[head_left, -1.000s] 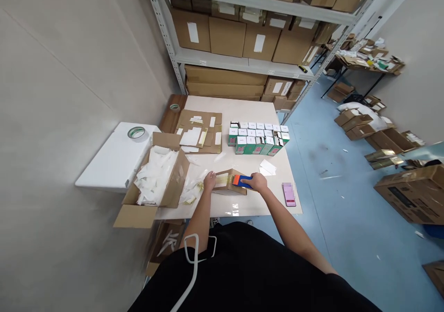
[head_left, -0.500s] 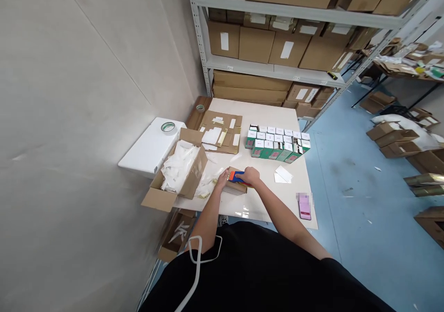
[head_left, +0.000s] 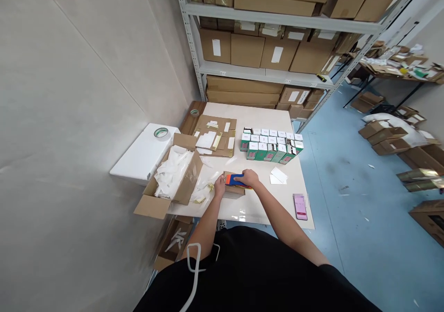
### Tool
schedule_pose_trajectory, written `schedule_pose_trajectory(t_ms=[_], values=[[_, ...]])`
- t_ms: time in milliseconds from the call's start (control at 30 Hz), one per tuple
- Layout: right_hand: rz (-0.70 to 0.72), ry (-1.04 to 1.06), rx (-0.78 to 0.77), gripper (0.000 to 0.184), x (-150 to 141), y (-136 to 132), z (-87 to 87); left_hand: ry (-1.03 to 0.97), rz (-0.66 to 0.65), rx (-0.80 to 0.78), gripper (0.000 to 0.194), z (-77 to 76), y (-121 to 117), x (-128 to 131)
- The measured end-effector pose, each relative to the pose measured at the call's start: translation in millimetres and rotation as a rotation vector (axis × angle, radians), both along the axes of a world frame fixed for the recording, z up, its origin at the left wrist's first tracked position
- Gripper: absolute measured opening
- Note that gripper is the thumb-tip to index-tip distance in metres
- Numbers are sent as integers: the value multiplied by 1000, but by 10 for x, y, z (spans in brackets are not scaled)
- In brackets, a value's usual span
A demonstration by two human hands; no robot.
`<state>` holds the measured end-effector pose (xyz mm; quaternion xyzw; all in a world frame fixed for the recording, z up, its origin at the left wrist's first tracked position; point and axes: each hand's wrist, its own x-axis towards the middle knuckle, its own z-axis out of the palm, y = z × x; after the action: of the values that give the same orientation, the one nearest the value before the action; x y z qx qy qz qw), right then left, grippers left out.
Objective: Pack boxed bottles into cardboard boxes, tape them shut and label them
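Observation:
A small cardboard box (head_left: 235,193) rests near the front of the white table (head_left: 259,204). With my right hand (head_left: 250,178) I grip a blue and orange tape dispenser (head_left: 234,180), whose orange end lies over the left part of the box top. At the left end of that box is my left hand (head_left: 219,185), closed against its side; its fingertips are partly hidden. Crumpled clear plastic (head_left: 201,190) lies left of the box. White slips (head_left: 278,175) are on the table to the right.
Several green and white boxes (head_left: 272,148) stand in rows behind my hands. An open carton (head_left: 190,182) of white paper is at left, beside flattened cardboard (head_left: 222,138). A phone (head_left: 300,206) lies near the right edge. Loaded shelving (head_left: 256,72) rises behind the table.
The tape dispenser's orange end has shifted slightly relative to my left hand, which has turned a little at the box's left end. The whole view has swung slightly.

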<state>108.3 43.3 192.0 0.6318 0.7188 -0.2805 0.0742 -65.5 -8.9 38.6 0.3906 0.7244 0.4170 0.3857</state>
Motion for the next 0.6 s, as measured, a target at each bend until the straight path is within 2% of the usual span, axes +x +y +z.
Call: schedule_pose_trajectory(t_ms=[133,300,400,600], values=[[-3,-51,43,56,61,-63,-11,-56,32,-33,63,-106,-24,229],[-91,-85,6,56,384,-25,-62,-251,-69,16,66,-132,93,558],[-119,-76,3,55,470,-13,-104,-293,-130,-15,70,-87,177,578],[-138,-66,-4,54,313,-80,-152,-354,-187,-91,68,-96,116,458]])
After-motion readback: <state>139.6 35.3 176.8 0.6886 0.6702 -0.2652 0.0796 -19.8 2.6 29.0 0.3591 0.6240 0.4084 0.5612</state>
